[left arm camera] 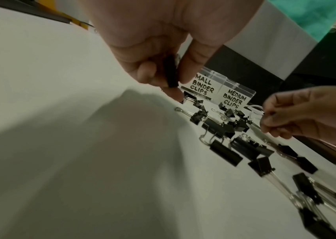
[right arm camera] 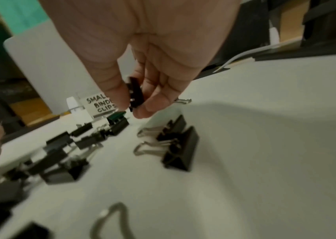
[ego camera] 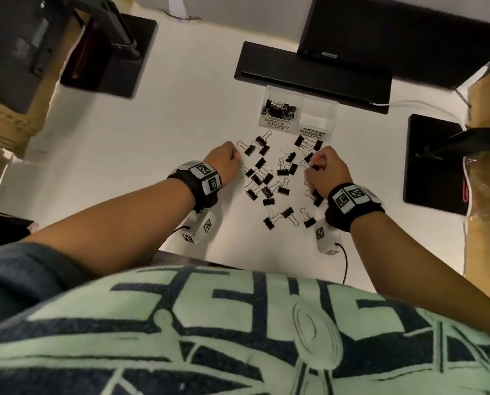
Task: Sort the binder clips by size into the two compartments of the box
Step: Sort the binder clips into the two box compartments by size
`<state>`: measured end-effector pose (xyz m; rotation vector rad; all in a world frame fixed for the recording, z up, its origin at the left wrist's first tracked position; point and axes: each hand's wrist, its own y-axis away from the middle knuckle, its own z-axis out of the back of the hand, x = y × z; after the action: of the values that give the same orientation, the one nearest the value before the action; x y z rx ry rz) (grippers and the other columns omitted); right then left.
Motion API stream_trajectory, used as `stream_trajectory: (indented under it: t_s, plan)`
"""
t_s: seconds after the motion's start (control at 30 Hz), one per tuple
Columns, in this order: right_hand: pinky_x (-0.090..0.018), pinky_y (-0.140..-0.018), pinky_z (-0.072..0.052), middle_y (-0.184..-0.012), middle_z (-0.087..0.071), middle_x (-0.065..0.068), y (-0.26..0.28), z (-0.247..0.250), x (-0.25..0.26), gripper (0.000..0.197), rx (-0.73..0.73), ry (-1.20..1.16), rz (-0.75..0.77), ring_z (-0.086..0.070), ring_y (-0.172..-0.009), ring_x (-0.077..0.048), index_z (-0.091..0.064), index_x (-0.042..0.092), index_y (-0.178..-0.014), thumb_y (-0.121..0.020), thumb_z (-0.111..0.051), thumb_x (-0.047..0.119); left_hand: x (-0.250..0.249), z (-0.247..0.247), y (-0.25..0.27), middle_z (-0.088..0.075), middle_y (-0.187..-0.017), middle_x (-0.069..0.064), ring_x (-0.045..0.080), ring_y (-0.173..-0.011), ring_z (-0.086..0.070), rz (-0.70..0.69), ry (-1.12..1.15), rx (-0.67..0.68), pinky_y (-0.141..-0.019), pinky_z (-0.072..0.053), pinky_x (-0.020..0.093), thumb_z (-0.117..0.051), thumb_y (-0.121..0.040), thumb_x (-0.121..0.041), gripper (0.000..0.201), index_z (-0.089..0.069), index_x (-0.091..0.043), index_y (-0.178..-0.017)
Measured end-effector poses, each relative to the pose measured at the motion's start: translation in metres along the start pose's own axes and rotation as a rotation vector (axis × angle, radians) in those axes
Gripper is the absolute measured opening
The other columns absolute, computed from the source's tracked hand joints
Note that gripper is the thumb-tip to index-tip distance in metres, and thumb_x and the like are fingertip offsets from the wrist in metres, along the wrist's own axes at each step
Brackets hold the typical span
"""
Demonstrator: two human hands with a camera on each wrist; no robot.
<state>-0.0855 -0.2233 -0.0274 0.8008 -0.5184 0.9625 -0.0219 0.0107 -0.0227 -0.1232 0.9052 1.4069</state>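
worktop (ego camera: 129, 143): white, flat, seen from above in the head view.
box (ego camera: 318, 129): clear, two compartments side by side, on the worktop at the far edge of the loose clips; left part labelled SMALL BINDER CLIPS and holding black clips, right part labelled MEDIUM BINDER CLIPS.
clips (ego camera: 269, 183): many black ones with silver handles, scattered on the worktop just in front of the box.
base (ego camera: 312, 76): black, flat, just behind the box.
plates (ego camera: 432, 161): black, one at the right, one far left.
cable (ego camera: 420, 104): white, at the right.
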Motion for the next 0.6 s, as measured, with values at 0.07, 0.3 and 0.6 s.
stream_trajectory:
  t_s: [0.07,0.3,0.6]
  plan:
    - [-0.031,-0.058,-0.054,-0.091,-0.063,-0.003,0.0,0.0,0.006,0.031,0.01,-0.071,-0.018,-0.062,-0.065,-0.022,-0.05,0.026,-0.109,-0.086,-0.052,0.006,-0.001,-0.002,0.002,-0.054,-0.082,0.003,0.022,-0.079,-0.049,-0.003,0.019,0.02,-0.063,-0.033,0.027,-0.037,-0.089,-0.003,0.014,-0.043,-0.015,-0.093]
    - [-0.027,-0.073,-0.05,-0.103,-0.063,-0.007,-0.008,-0.014,0.017,0.029,-0.01,0.167,0.053,-0.057,-0.079,-0.02,-0.064,0.019,-0.1,-0.092,-0.041,0.003,-0.004,-0.01,0.009,-0.061,-0.09,0.007,0.024,-0.078,-0.054,-0.082,-0.172,0.098,-0.07,-0.043,0.034,-0.038,-0.09,-0.01,0.013,-0.05,-0.013,-0.097]
    - [-0.024,-0.081,-0.042,-0.119,-0.062,-0.008,-0.013,-0.017,0.018,0.028,0.006,0.27,0.022,-0.059,-0.106,-0.026,-0.065,0.011,-0.102,-0.09,-0.042,0.001,0.013,-0.012,0.004,-0.053,-0.115,0.008,0.029,-0.108,-0.047,-0.231,-0.403,-0.017,-0.083,-0.041,0.036,-0.051,-0.085,-0.015,0.03,-0.055,-0.018,-0.115]
